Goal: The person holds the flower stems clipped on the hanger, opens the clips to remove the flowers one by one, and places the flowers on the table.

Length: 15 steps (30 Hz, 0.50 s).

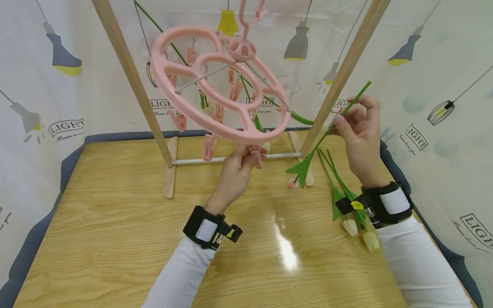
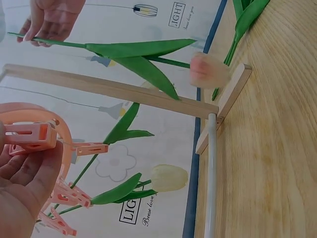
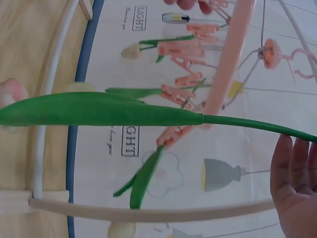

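"How are our hands doing?"
"Our left hand is pinching a clip under the rack; our right hand is pinching a flower, its blossom hanging near the post."
"What are we risking?"
"Snagged leaves, if we're crossing too close. We're working over a shiny wooden table, patterned cloth hanging behind."

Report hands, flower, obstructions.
Left hand pinching pink clip. Right hand holding pale pink tulip by stem, bloom down. Wooden post between hands in head view, may obstruct.

The right wrist view crops the held tulip stem.
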{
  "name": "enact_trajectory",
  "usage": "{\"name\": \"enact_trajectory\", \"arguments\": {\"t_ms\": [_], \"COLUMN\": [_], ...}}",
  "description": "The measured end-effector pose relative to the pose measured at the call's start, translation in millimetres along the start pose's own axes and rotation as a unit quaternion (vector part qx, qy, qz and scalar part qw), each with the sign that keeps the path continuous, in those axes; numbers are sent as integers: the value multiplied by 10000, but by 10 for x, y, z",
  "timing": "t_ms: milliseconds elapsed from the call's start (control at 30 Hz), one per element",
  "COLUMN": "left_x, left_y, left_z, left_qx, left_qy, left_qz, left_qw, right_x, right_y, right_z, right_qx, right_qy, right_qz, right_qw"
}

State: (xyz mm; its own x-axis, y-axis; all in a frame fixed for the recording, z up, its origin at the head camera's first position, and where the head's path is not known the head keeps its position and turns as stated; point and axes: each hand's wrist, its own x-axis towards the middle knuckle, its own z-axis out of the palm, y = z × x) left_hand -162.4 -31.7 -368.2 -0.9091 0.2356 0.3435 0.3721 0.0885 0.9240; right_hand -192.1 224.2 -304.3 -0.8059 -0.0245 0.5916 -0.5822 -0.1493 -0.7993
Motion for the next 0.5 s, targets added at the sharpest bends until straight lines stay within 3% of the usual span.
{"name": "enact_trajectory", "arguments": {"t_ms": [500], "left_x": [-1], "left_y": [14], "left_z": [-30], "left_qx": [-48], "left_qy": [-82], "left_qz": [-18], "left_qw": [10000], "right_x": [135], "right_y": [-34], "right_z": [-325], "right_qx": [83], "right_qy": [501], "right_qz": [214], "right_qw": [9985]}}
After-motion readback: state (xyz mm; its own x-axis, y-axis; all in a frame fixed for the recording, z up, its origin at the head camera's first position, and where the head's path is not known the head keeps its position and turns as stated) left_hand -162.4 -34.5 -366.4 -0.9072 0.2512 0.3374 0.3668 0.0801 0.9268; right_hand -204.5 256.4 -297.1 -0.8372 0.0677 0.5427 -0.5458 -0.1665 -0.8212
